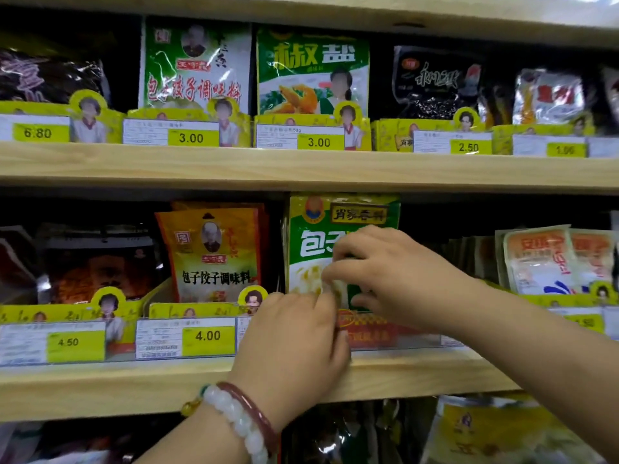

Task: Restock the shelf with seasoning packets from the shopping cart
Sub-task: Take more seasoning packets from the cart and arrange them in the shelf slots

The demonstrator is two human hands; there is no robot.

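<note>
1. Shelf boards (301,169): pale wood, a faint grain seen along the front edges.
2. Green seasoning packet (315,239): green with white characters, a yellow top band, a red strip at the bottom.
3. Orange packet (214,252): orange-yellow with black characters and a small red label.
4. Price tags (207,336): yellow-green blocks on white cards, dark digits printed.
5. Upper green packet (311,72): green over white, yellow and white characters noted.
6. Bracelets (241,420): one of milky white beads, one dark red band.
7. Dark packet (435,82): black, white script.
</note>
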